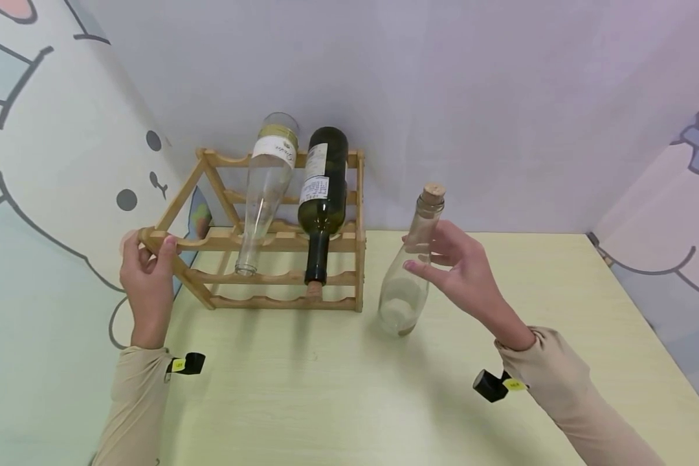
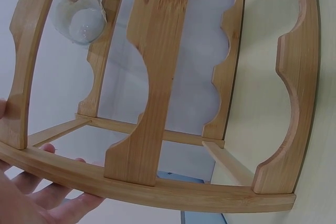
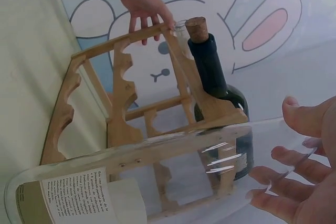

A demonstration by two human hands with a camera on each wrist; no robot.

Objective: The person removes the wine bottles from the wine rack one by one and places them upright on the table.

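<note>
At the upper front left corner of a wooden wine rack (image 1: 221, 242), my left hand (image 1: 147, 278) grips the rail, with several fingers behind the side bar in the left wrist view. My right hand (image 1: 463, 268) holds a clear glass bottle (image 1: 402, 299) near its neck, thumb on the near side. A cork (image 1: 433, 191) plugs this bottle, which is beside the rack's right end, base down at the table. In the right wrist view, its printed label (image 3: 79, 196) faces the camera.
On the rack's top tier lie a clear bottle (image 1: 266, 184) with a white label and a dark green corked wine bottle (image 1: 329, 184), necks toward me. The pale table (image 1: 326, 401) meets a light curtain (image 1: 501, 129) behind. Cartoon-print fabric (image 1: 52, 175) hangs at the left.
</note>
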